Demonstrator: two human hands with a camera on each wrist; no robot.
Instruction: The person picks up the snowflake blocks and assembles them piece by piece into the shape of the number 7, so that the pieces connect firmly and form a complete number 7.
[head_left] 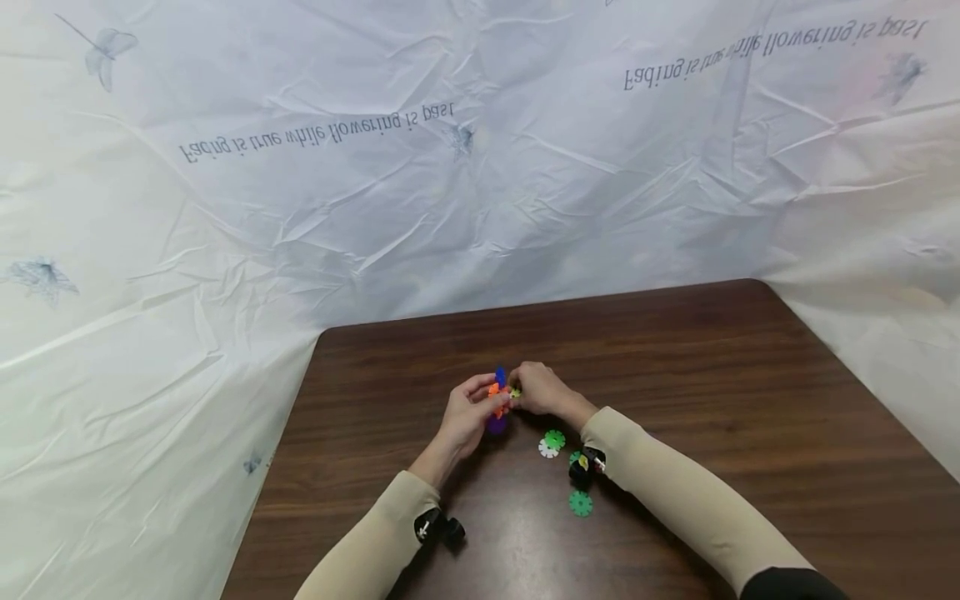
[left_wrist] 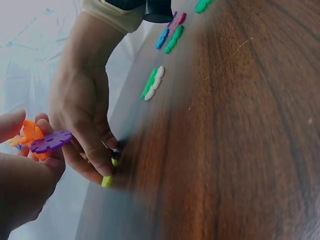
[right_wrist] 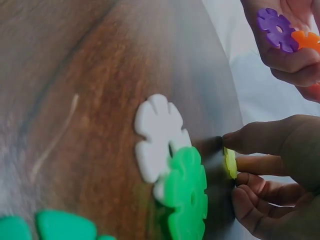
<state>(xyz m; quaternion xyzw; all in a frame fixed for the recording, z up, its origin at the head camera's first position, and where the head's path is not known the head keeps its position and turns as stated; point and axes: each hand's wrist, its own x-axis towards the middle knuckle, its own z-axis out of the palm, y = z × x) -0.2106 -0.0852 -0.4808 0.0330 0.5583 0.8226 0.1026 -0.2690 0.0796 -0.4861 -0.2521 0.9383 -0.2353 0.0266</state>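
In the head view my left hand (head_left: 459, 418) grips a joined cluster of notched plastic flower discs. Its purple disc (left_wrist: 51, 142) and orange disc (left_wrist: 32, 130) show clearly in the left wrist view, while a blue disc (head_left: 500, 377) sticks up at the far end. Fingers cover part of the cluster. Just to the right, my right hand (head_left: 543, 390) pinches a yellow-green disc (right_wrist: 230, 163) between thumb and fingers, low over the table. That disc is apart from the cluster in both wrist views.
A bright green disc (head_left: 555, 438) partly overlaps a white disc (head_left: 548, 450) on the brown wooden table (head_left: 405, 367). Nearer me lies a darker green disc (head_left: 580, 503). Beside the right wrist are more discs, including a blue one (left_wrist: 162, 38). White printed sheeting (head_left: 525, 200) hangs behind the table.
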